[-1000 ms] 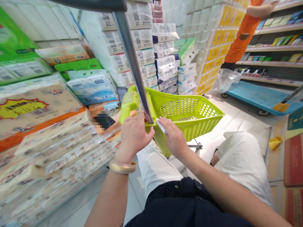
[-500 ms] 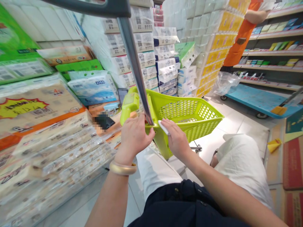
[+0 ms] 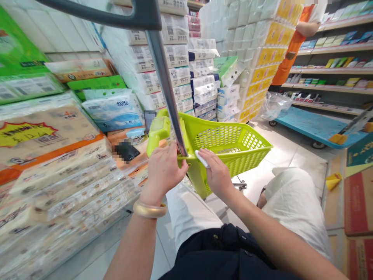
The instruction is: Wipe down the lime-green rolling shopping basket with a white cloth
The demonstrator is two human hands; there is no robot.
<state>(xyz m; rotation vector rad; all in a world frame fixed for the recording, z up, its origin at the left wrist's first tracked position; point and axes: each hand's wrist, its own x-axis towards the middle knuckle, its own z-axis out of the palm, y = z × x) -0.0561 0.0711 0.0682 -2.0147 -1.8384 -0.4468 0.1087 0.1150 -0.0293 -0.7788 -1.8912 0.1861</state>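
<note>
Lime-green plastic, the basket [image 3: 250,160] stood on the floor [image 3: 291,155] just in front of the person, its steel rod [image 3: 166,85] rising from the near rim. The left hand [image 3: 163,171] was closed over that rim at the rod's foot, while the right hand [image 3: 217,175] pinched a small white strip [image 3: 201,158] flat against the rim just beside it. To the left, a blue-and-white tissue pack [image 3: 115,111] read "2160"; labels on the other stacked packs [image 3: 175,54] were too blurred to read

floor [image 3: 287,157]: pale glossy tiles | left: stacked tissue packs [image 3: 52,136] | rear: toilet-roll stacks [image 3: 233,23] | right: stocked shelves [image 3: 335,48], blue platform trolley [image 3: 309,124], cardboard boxes [image 3: 358,202]
</note>
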